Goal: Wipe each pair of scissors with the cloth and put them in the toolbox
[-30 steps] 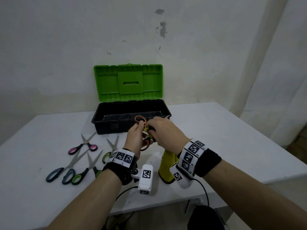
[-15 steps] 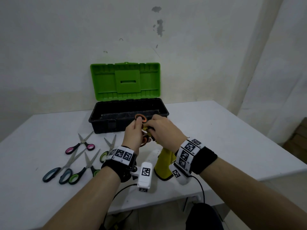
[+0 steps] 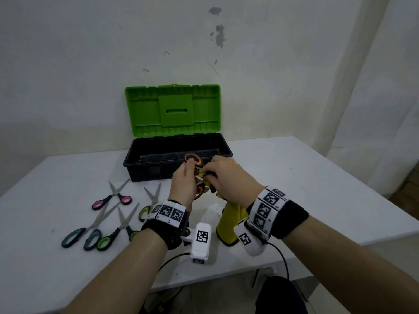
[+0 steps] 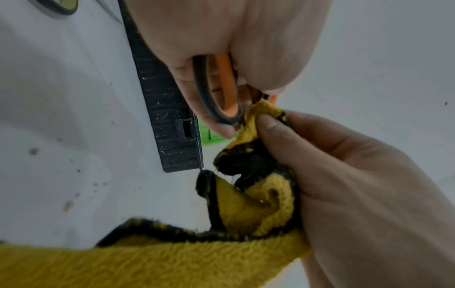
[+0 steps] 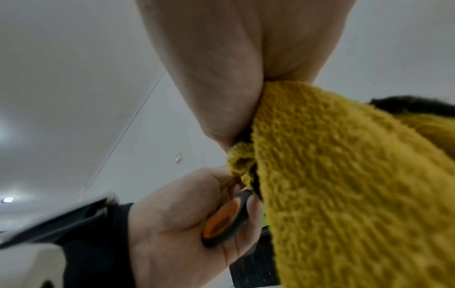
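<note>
The orange-and-black-handled scissors [image 3: 192, 160] are being gripped by the left hand [image 3: 184, 184] just before the open green-lidded black plastic toolbox [image 3: 176, 152], while the fluffy yellow black-edged cloth [image 3: 230, 219] is being pinched around them by the right hand [image 3: 229, 177]. The blades are being hidden by cloth, so fingers risk being nicked if pinched too firmly.

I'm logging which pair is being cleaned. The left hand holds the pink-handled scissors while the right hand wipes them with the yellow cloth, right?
Not quite: the left hand holds the orange-handled scissors, as the left wrist view shows. The pink-handled scissors lie on the table. The right hand does wipe with the yellow cloth.
</note>
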`<action>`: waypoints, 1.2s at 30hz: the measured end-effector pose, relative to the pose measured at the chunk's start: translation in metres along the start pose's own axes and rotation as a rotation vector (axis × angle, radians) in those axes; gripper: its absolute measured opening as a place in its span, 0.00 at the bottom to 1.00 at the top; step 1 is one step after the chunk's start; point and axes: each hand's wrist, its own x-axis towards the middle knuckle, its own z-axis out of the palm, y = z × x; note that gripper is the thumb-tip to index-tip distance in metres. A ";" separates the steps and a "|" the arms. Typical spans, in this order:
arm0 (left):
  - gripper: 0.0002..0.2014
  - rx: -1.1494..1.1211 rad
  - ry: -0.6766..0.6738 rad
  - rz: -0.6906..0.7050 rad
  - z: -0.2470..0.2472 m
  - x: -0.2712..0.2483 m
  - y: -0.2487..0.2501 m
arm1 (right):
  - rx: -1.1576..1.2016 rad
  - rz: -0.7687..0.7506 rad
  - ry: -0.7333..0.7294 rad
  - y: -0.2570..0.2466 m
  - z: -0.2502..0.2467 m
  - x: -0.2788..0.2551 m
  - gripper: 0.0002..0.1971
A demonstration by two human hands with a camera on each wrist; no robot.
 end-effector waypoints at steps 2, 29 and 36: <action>0.19 0.002 0.004 -0.002 0.001 0.002 0.001 | 0.013 -0.006 0.063 0.000 -0.001 0.000 0.11; 0.18 0.009 -0.009 -0.041 -0.007 0.005 0.001 | 0.067 -0.040 0.004 -0.009 0.025 -0.002 0.11; 0.18 -0.043 -0.012 -0.074 -0.010 0.003 0.003 | -0.055 -0.031 -0.056 0.002 0.011 0.001 0.12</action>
